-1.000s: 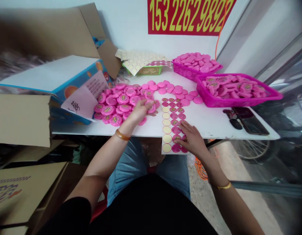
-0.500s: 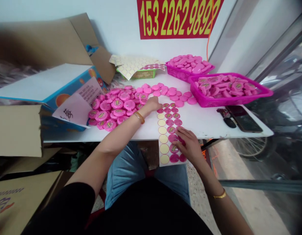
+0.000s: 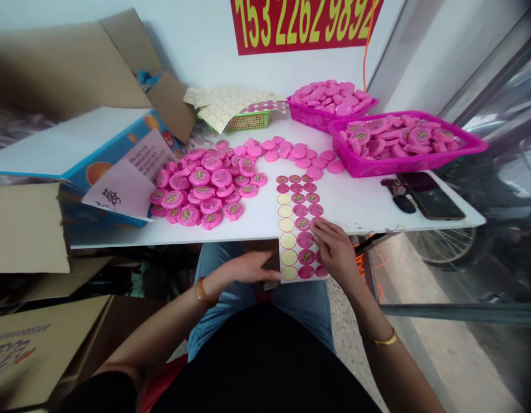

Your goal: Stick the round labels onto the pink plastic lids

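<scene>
A sticker sheet [image 3: 305,240] with rows of round pink labels lies on the table and hangs over its front edge. Its left column shows several bare cream circles. My right hand [image 3: 338,250] rests on the sheet's right side, fingers stretched out over the labels. Low by the sheet's left edge is my left hand [image 3: 247,267], thumb and fingers apart, the thumb tip at the sheet's lower left corner. I see nothing in it. Left of the sheet is a heap of pink round cases [image 3: 202,192], many with a label on top. Plain pink discs [image 3: 299,151] lie behind the sheet.
Two pink baskets [image 3: 420,164] full of pink cases stand at the back right. A phone [image 3: 433,196] and keys [image 3: 398,195] lie near the right end. At the back, a green basket [image 3: 248,122] bears more sticker sheets [image 3: 225,107]. An open carton [image 3: 114,146] stands left.
My left hand has come back from the sheet's far left corner to its near left edge. One labelled case now sits apart on the heap's right side. My right hand stays on the sheet.
</scene>
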A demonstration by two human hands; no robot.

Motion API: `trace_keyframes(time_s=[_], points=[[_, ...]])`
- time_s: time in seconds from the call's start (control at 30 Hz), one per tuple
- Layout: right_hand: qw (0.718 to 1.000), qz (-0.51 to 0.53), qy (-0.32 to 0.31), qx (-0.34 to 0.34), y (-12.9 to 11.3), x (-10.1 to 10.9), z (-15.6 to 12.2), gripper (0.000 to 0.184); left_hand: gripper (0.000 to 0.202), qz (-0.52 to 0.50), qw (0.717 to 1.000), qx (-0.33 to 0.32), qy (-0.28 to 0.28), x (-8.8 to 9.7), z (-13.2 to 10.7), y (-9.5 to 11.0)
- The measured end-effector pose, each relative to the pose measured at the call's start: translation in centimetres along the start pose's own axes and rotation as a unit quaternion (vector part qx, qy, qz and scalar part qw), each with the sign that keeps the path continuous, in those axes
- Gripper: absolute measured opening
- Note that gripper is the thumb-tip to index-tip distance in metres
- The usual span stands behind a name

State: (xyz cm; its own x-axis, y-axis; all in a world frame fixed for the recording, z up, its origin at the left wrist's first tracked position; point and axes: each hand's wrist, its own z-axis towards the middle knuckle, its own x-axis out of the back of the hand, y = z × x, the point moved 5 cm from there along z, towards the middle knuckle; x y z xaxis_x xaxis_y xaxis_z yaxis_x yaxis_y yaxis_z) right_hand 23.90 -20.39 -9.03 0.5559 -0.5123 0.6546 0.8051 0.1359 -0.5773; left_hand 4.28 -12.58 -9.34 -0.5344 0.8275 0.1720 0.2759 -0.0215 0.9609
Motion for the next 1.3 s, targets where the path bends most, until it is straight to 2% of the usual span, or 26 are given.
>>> trace_keyframes(time_s=[0.03,0.07,0.13,0.23,0.33,0.4,0.5,0.67,0.77,0.93,1.03,1.17,1.3], points=[[1.000,0.004,-0.010,-0.002,-0.1,-0.1,0.2,0.034,0.032,-0.039,0.999,0.005,-0.031,-1.6,-0.2,-0.9],[1.000,0.016,-0.020,-0.007,-0.1,-0.2,0.5,0.034,0.032,-0.080,0.996,0.008,-0.030,-2.7,-0.2,-1.4],[0.998,0.059,-0.020,-0.027,-0.5,0.2,1.3,0.035,0.037,-0.154,0.988,-0.002,0.024,-3.7,0.4,-1.3],[0.991,0.105,0.062,-0.047,-1.9,2.5,2.5,0.030,0.043,-0.230,0.968,-0.041,0.091,-2.5,1.6,1.2],[0.991,0.053,0.123,-0.010,-4.6,4.6,3.0,0.022,0.041,-0.247,0.960,-0.075,0.107,-0.2,2.5,3.8],[0.991,0.019,0.131,0.009,-6.0,5.1,3.0,0.019,0.039,-0.249,0.958,-0.092,0.110,0.7,2.8,4.7],[0.992,0.002,0.127,0.011,-6.9,4.8,2.8,0.020,0.035,-0.241,0.960,-0.105,0.096,0.6,3.2,5.0],[0.989,0.075,0.115,-0.057,-5.8,4.0,2.8,0.022,0.042,-0.255,0.952,-0.153,0.071,-0.5,4.5,5.2],[0.982,0.120,0.112,-0.097,-4.9,3.9,2.7,0.022,0.039,-0.264,0.945,-0.182,0.066,-0.7,5.6,5.3],[0.968,0.151,0.115,-0.166,-3.7,3.7,1.9,0.026,0.038,-0.253,0.948,-0.186,0.050,-1.2,6.8,5.4],[0.966,0.146,0.124,-0.175,-3.5,3.8,1.4,0.025,0.039,-0.254,0.950,-0.176,0.038,-1.6,7.0,5.7],[0.970,0.102,0.149,-0.165,-3.6,4.1,0.8,0.022,0.037,-0.260,0.947,-0.181,0.061,-2.5,7.6,6.1],[0.955,0.074,0.206,-0.198,-3.2,4.5,0.2,0.024,0.037,-0.286,0.929,-0.201,0.121,-3.8,8.1,5.9]])
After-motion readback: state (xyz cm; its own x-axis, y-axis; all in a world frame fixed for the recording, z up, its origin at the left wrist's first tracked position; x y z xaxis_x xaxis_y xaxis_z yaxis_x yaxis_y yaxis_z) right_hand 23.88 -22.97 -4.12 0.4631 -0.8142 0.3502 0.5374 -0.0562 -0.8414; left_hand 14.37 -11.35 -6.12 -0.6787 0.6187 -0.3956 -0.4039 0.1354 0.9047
